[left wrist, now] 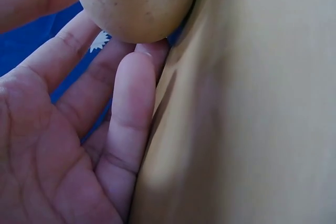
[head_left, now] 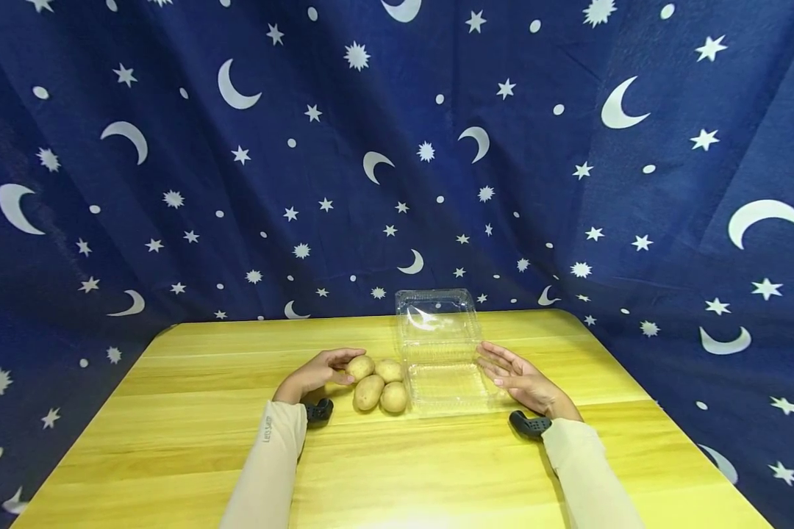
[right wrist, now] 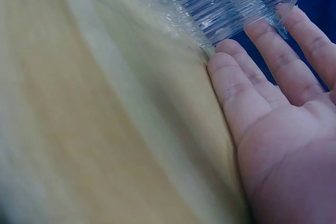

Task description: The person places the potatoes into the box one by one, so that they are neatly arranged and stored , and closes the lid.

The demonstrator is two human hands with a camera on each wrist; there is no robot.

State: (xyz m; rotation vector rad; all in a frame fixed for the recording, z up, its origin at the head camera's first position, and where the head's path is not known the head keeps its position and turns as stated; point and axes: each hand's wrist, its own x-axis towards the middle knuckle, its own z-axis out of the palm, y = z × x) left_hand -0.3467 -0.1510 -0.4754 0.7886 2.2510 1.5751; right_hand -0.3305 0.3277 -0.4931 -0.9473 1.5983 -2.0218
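Observation:
Several yellow-skinned potatoes lie close together on the table in the head view. My left hand (head_left: 321, 373) holds the upper-left potato (head_left: 360, 369), thumb on the near side and fingers behind it. In the left wrist view that potato (left wrist: 142, 6) sits between thumb and fingers, close to the tabletop. To the right of the potatoes a clear plastic clamshell box (head_left: 446, 386) stands with its lid raised at the back. My right hand (head_left: 521, 378) is at the box's right side, fingers extended. The right wrist view shows its fingertips against the ribbed plastic wall (right wrist: 226, 6).
The wood-grain table (head_left: 397, 470) stretches around the potatoes and the box. Behind it hangs a dark blue curtain (head_left: 397, 228) with white moons and stars. Dark wrist-camera mounts (head_left: 529, 424) are worn at both wrists.

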